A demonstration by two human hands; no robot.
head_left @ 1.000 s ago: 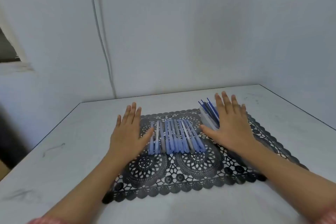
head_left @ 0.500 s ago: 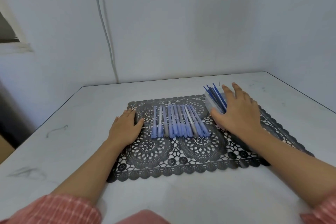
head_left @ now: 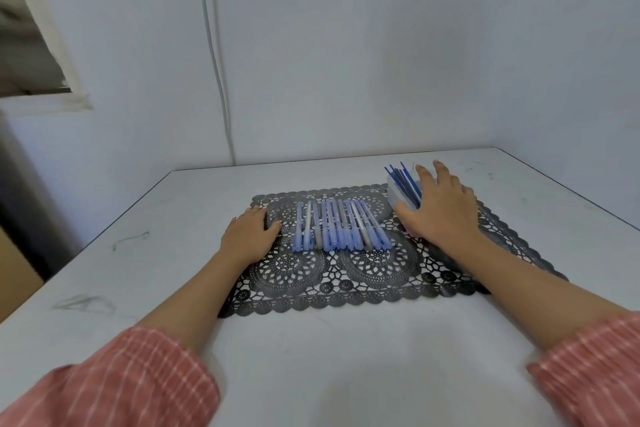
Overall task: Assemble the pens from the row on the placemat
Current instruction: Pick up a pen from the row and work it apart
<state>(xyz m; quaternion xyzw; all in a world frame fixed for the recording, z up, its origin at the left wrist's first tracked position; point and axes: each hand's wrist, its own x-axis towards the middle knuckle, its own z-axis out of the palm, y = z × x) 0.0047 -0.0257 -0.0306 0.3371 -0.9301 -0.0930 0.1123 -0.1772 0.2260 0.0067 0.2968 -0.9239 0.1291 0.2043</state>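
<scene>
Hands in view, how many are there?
2. The left hand rests on the placemat left of the pen row; the right hand rests on the refill box, right of it.

Plastic pens (head_left: 341,225) on a matt placemat (head_left: 381,291)
The pens look smooth, blue and grey; the dark lace-cut placemat looks like vinyl. At the right grip (head_left: 443,215), a translucent plastic box (head_left: 394,196). The white worktop (head_left: 311,374) is smooth and faintly scuffed.
</scene>
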